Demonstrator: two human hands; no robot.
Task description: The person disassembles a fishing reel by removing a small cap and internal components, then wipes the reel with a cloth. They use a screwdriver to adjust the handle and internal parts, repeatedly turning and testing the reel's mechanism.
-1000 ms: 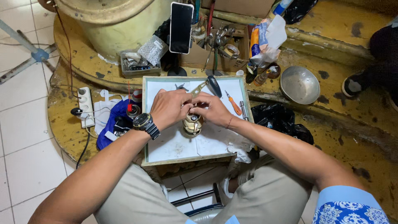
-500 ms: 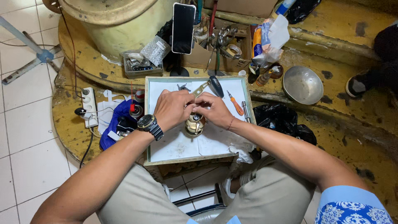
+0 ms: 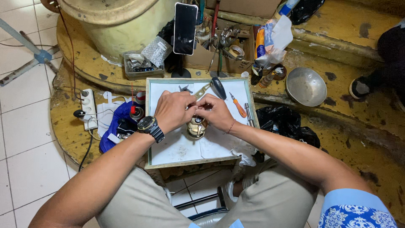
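Observation:
My left hand (image 3: 174,110) and my right hand (image 3: 216,112) meet over a small gold and silver metal device (image 3: 196,126), a fishing-reel-like part, above the white work tray (image 3: 177,147). Both hands grip its top; fingers hide what they touch. A black watch (image 3: 150,126) is on my left wrist. On the tray beyond the hands lie a black-handled tool (image 3: 217,87), an orange-handled screwdriver (image 3: 238,106) and a grey metal rod (image 3: 249,114).
A phone (image 3: 185,28) stands on a holder behind the tray. A cardboard box of tools (image 3: 223,42), a metal bowl (image 3: 306,86), a small parts tray (image 3: 139,66), a power strip (image 3: 88,109), a spray can (image 3: 136,112), a blue cloth (image 3: 118,126) and a black bag (image 3: 282,122) surround it.
The hands stay on the metal device with only slight finger shifts. The camera has drifted a little.

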